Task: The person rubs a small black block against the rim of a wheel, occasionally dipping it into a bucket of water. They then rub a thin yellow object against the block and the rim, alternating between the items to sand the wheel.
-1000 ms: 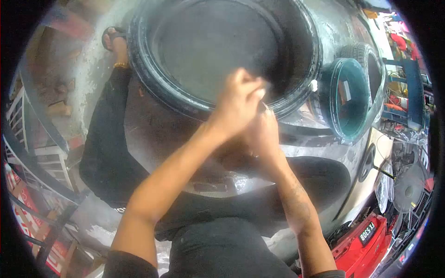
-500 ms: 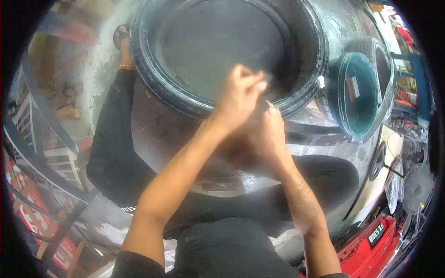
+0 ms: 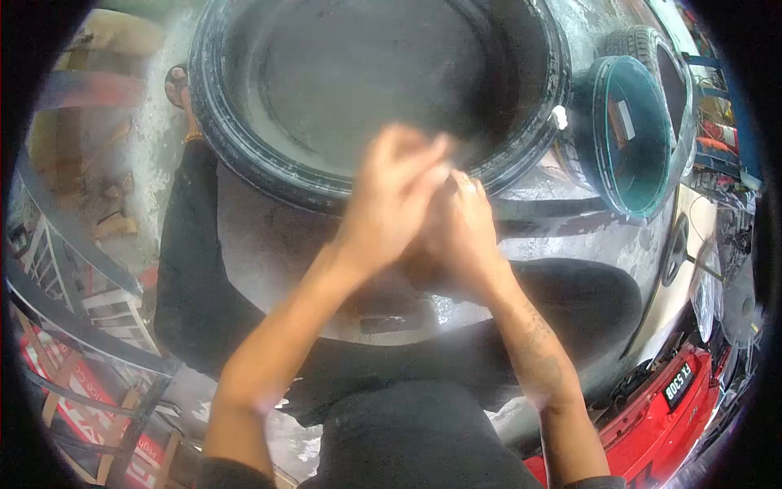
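Observation:
A large round black tub-like ring (image 3: 281, 175) with a ridged, whitish-smeared edge lies in front of me. My left hand (image 3: 391, 200) is over its near edge, blurred, its fingers drawn together in a pinch. Close beside it, my right hand (image 3: 468, 224) is curled at the near edge, with a ring-like glint on one finger. The two sets of fingertips almost meet. Whatever lies between the fingers is too smeared and small to name. A small white lump (image 3: 558, 117) sits on the right part of the edge.
A teal round tub (image 3: 607, 155) holding a pale flat block (image 3: 624, 121) stands right, by a tyre (image 3: 635, 41). A red car panel with a number plate (image 3: 680, 385) is lower right. A dark metal frame (image 3: 90, 334) and red boxes are left. My legs flank the work.
My left hand has moved left and slightly toward me, a little away from the right hand. The right hand has stayed near the edge. The view has shifted slightly.

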Tool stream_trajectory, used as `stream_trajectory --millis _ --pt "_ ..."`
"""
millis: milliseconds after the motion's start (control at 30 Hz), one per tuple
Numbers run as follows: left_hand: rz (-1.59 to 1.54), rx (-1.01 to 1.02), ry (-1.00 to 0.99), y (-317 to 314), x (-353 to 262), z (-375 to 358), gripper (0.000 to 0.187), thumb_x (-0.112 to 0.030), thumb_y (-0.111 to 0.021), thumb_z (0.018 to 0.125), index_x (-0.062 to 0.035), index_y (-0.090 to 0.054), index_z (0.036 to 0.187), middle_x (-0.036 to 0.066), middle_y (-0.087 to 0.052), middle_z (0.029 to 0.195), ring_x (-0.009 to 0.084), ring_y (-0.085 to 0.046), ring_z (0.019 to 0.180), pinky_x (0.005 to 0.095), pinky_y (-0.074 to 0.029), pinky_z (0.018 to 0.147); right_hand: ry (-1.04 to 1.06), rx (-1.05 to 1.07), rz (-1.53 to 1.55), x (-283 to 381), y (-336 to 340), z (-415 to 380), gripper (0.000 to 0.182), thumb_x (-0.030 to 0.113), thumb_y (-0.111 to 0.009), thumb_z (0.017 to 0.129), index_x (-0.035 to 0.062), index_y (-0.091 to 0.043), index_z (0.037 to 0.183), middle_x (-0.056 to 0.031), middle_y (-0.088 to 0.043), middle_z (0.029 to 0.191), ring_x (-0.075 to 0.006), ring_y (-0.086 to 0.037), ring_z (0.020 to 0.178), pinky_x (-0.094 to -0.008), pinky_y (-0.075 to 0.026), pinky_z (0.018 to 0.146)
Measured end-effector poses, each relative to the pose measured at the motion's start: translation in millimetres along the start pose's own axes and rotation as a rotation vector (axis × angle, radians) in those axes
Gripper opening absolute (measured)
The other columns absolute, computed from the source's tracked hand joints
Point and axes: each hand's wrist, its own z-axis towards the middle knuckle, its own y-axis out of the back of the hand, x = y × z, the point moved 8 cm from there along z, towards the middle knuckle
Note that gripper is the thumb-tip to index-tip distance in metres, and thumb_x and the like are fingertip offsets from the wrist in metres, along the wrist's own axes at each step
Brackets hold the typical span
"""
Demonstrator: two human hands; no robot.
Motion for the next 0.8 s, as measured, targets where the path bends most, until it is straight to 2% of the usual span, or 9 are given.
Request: stream_trajectory --millis 67,133,233,367,433,600,633,700,800 --pt "-0.012 0.011 0.034 13 2 -13 0.033 -0.011 -0.073 0.102 0.0031 -0.076 0.132 0.016 -0.067 0.109 0.0255 -0.07 0.103 0.0327 -0.054 0.09 -0.137 0.134 0.141 -6 -4 7 0.06 0.02 -0.084 0.074 -0.0136 -0.064 0.119 -0.0353 -0.059 0.138 -0.0484 -0.057 0.133 -0.0588 -0.042 0.115" --pt "0.091 0.04 -0.018 14 -1 -16 0.032 -0.011 -0.073 0.103 0.0032 -0.076 0.131 0.016 -0.066 0.111 0.0248 -0.069 0.104 0.0323 -0.054 0.09 -0.082 0.081 0.08 -10 -5 9 0.058 0.02 -0.084 0.074 -0.0134 -0.064 0.118 -0.0355 -0.059 0.138 -0.0484 -0.057 0.132 -0.0595 -0.042 0.115" --pt "-0.027 0.025 -0.04 -25 21 49 0.032 -0.01 -0.072 0.103 0.0038 -0.076 0.131 0.016 -0.066 0.113 0.0254 -0.069 0.1 0.0335 -0.054 0.087 0.007 0.03 -0.028 -5 -6 -1 0.055 0.019 -0.084 0.073 -0.0124 -0.066 0.115 -0.0348 -0.059 0.137 -0.0482 -0.057 0.132 -0.0601 -0.042 0.114" --pt "0.026 -0.042 -0.108 2 0 -1 0.03 -0.01 -0.072 0.103 0.0047 -0.076 0.129 0.016 -0.065 0.111 0.025 -0.068 0.098 0.035 -0.055 0.084 -0.047 0.065 0.077 -4 -3 3 0.055 0.019 -0.084 0.072 -0.0117 -0.066 0.114 -0.0339 -0.059 0.135 -0.0492 -0.057 0.13 -0.059 -0.043 0.113" --pt "-0.044 0.007 0.027 22 2 -37 0.029 -0.01 -0.073 0.103 0.0047 -0.076 0.128 0.015 -0.065 0.111 0.0254 -0.068 0.097 0.0357 -0.055 0.085 -0.107 0.143 0.091 -6 -8 7 0.056 0.019 -0.084 0.07 -0.0113 -0.066 0.114 -0.0338 -0.06 0.134 -0.049 -0.058 0.128 -0.0565 -0.044 0.112" --pt "-0.076 -0.113 -0.011 -16 35 42 0.031 -0.021 -0.075 0.103 0.003 -0.079 0.122 0.019 -0.069 0.104 0.027 -0.067 0.085 0.0359 -0.054 0.08 -0.049 0.075 0.018 -9 -10 1 0.057 0.017 -0.083 0.075 -0.0095 -0.063 0.122 -0.0343 -0.06 0.136 -0.0501 -0.058 0.129 -0.0584 -0.043 0.114" --pt "-0.052 -0.143 0.052 -20 53 51 0.029 -0.021 -0.076 0.103 0.0011 -0.081 0.12 0.017 -0.071 0.104 0.0239 -0.068 0.084 0.0362 -0.054 0.08 -0.043 0.073 0.009 -8 -8 -2 0.057 0.017 -0.083 0.075 -0.0095 -0.063 0.122 -0.0343 -0.06 0.136 -0.0501 -0.058 0.129 -0.0584 -0.043 0.114" --pt "-0.142 -0.212 0.171 -9 86 45 0.031 -0.023 -0.076 0.104 0.0015 -0.08 0.123 0.013 -0.072 0.105 0.0193 -0.069 0.093 0.0343 -0.054 0.082 -0.084 0.05 0.148 -12 -6 2 0.06 0.017 -0.083 0.077 -0.0077 -0.062 0.127 -0.0331 -0.061 0.135 -0.0502 -0.058 0.128 -0.0587 -0.044 0.113" --pt "-0.157 -0.225 0.259 36 55 -11 0.033 -0.02 -0.074 0.106 0.0035 -0.076 0.129 0.011 -0.069 0.11 0.0183 -0.069 0.106 0.0318 -0.054 0.093 -0.14 0.114 0.184 -16 -12 5 0.063 0.016 -0.082 0.076 -0.007 -0.061 0.131 -0.0333 -0.061 0.138 -0.0503 -0.059 0.13 -0.0586 -0.043 0.113"
